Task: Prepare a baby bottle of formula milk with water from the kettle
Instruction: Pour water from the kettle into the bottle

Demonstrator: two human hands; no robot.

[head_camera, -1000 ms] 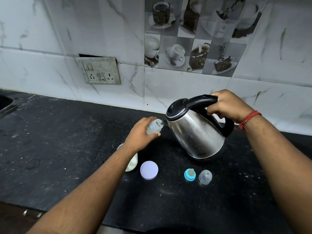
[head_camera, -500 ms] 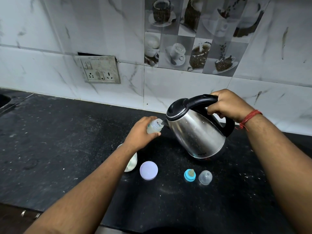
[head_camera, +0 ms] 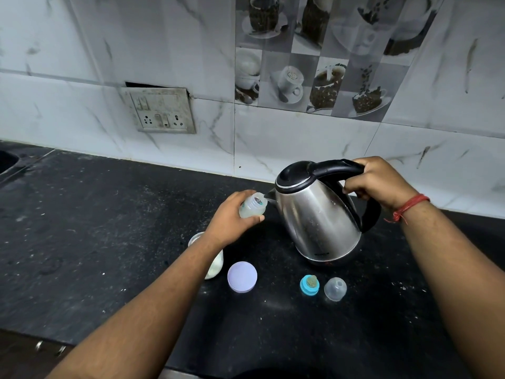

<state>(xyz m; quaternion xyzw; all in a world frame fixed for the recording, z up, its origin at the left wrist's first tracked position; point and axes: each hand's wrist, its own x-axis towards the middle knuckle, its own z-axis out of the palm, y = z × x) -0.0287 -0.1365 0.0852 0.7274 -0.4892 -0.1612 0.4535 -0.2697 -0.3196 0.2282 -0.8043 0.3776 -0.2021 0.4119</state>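
My left hand (head_camera: 232, 218) grips a small clear baby bottle (head_camera: 252, 207), tilted with its open mouth toward the kettle's spout. My right hand (head_camera: 378, 179) is closed around the black handle of a steel kettle (head_camera: 319, 217), which is tipped to the left so its spout touches the bottle's mouth. On the black counter in front lie the blue teat ring (head_camera: 309, 284) and a clear bottle cap (head_camera: 335, 288). A jar of white formula powder (head_camera: 216, 266) stands partly hidden under my left forearm, with its lilac lid (head_camera: 242, 276) beside it.
The black counter (head_camera: 95, 228) runs to a marble-tiled wall with a switch and socket plate (head_camera: 162, 110) at the back left. A sink edge (head_camera: 8, 160) shows at the far left. The counter's front edge is near the bottom of the view.
The kettle stands a little more upright than before. Both hands keep their grips, and the bottle stays at the spout.
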